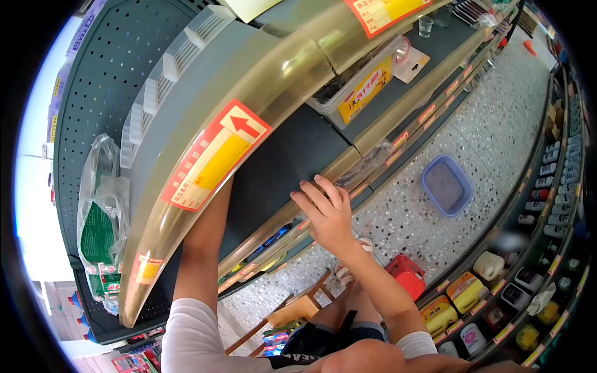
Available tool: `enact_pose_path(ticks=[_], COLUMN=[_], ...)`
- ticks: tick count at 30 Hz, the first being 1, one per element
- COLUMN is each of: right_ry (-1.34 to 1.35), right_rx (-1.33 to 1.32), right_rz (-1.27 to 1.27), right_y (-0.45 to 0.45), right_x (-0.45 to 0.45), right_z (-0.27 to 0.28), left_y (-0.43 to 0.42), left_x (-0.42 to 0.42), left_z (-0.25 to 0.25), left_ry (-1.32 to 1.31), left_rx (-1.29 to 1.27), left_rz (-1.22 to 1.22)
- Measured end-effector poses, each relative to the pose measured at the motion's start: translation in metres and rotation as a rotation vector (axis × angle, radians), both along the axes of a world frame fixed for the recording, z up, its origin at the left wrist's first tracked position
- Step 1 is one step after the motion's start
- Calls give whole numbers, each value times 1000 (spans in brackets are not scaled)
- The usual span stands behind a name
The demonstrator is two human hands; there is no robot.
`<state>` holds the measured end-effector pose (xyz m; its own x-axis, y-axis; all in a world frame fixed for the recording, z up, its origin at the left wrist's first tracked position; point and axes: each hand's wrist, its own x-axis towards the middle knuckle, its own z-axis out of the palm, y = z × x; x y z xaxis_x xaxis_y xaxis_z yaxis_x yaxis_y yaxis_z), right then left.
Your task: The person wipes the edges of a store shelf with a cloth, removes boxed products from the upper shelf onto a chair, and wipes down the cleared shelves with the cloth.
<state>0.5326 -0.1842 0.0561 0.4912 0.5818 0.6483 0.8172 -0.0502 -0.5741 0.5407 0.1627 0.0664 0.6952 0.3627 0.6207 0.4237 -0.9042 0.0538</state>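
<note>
My right hand (329,217) rests at the front strip of the lower shelf (292,149), its fingers stretched out and slightly apart, holding nothing. My left forearm (203,248) reaches in beneath the upper shelf, and the price strip (298,62) hides the left hand. Along the lower shelf, past my right hand, stands a clear plastic box (360,93) with a yellow label and dark contents. Crumpled clear plastic (367,163) lies along the shelf edge near my right fingertips.
White plastic dividers (168,68) and a bagged green package (98,233) sit on the upper shelf. On the speckled floor are a blue basin (446,186), a red container (405,273) and a wooden stool (301,309). Bottles, including a yellow jug (466,292), fill the opposite shelves.
</note>
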Motion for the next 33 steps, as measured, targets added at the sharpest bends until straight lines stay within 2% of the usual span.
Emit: enact_pose_path(ticks=[1, 4, 8, 10, 13, 14, 17, 25, 33], right_ry=[3, 4, 18, 22, 18, 16, 22, 13, 8], right_rx=[4, 13, 21, 22, 20, 18, 25, 10, 64], right_rz=[0, -16, -31, -38, -45, -48, -49, -44, -48], right_y=[0, 1, 2, 2, 2, 3, 2, 0, 0], right_x=[0, -3, -4, -5, -8, -8, -9, -12, -12], right_z=[0, -1, 1, 1, -1, -2, 0, 2, 4], left_y=[-6, -30, -30, -77, -94, -102, -138, -175, -167], left_x=[5, 5, -1, -2, -12, -18, -28, -60, -68], left_z=[3, 20, 5, 31, 19, 18, 37, 54, 61], left_ry=[-18, 83, 122, 197, 74, 116, 181, 307, 427], left_rx=[13, -332, -318, -311, -252, -365, -469, -599, -676], left_rz=[-6, 116, -20, -43, -161, -182, -213, -444, -627])
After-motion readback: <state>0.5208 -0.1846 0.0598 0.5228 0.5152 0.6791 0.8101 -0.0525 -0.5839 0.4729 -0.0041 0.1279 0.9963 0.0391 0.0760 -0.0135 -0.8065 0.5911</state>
